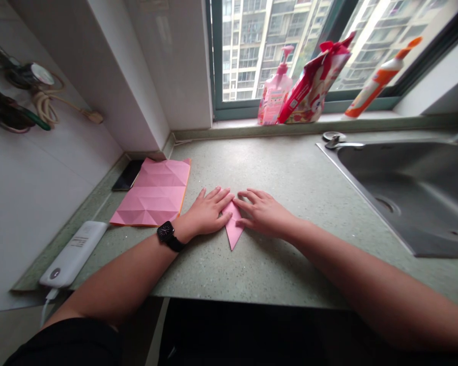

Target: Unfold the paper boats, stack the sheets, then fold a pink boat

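Left hand (pixel 206 213), right hand (pixel 263 213), touching folded pink paper (pixel 233 229), bottle label (pixel 274 99) unreadable

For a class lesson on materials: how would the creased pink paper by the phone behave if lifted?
The creased pink paper looks thin, so it will probably feel light and floppy. Its fold lines suggest it would bend there.

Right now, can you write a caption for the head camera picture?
Left hand and right hand touch a folded pink paper on a speckled green countertop beside a steel sink.
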Action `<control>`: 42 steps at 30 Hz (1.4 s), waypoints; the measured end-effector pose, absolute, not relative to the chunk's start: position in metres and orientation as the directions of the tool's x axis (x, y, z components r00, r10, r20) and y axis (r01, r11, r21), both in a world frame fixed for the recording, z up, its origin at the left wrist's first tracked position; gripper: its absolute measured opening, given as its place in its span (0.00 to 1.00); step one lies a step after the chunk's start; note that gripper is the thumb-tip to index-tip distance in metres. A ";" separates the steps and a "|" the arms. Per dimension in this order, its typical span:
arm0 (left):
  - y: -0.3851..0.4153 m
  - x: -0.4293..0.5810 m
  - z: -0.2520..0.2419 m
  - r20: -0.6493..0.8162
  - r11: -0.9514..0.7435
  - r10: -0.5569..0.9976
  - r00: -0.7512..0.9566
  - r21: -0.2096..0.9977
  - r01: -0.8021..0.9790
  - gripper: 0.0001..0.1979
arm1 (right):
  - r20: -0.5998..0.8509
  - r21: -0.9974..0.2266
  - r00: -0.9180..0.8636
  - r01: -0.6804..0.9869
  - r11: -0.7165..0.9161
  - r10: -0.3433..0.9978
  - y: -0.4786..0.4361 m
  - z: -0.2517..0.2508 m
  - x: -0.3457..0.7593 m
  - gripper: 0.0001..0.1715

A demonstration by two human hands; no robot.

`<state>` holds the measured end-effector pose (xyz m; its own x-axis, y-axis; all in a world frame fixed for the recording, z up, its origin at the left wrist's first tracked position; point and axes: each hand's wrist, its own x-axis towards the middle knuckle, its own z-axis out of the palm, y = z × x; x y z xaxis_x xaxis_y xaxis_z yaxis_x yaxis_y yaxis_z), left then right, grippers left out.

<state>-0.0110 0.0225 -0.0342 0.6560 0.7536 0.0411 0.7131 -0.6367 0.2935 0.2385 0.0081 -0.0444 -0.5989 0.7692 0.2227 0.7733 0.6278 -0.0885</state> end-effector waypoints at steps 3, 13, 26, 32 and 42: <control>0.021 -0.010 -0.030 -0.029 -0.625 0.760 0.650 0.246 0.741 0.33 | 0.168 -0.091 -0.603 0.778 0.621 0.780 0.008 -0.041 0.239 0.39; 0.021 -0.010 -0.022 -0.133 -0.625 0.748 0.650 0.186 0.758 0.49 | 0.113 -0.100 -0.628 0.764 0.637 0.770 0.007 -0.022 0.242 0.35; 0.022 -0.009 -0.021 -0.155 -0.619 0.744 0.650 0.207 0.758 0.54 | 0.097 -0.143 -0.805 0.571 0.808 0.586 -0.003 0.006 0.251 0.06; 0.022 -0.009 -0.021 -0.176 -0.613 0.743 0.646 0.211 0.762 0.55 | 0.010 -0.176 -0.833 0.543 0.821 0.553 -0.015 0.020 0.244 0.07; 0.023 -0.009 -0.022 -0.175 -0.616 0.741 0.648 0.205 0.760 0.54 | -0.079 -0.286 -0.894 0.444 0.849 0.441 -0.034 0.022 0.221 0.10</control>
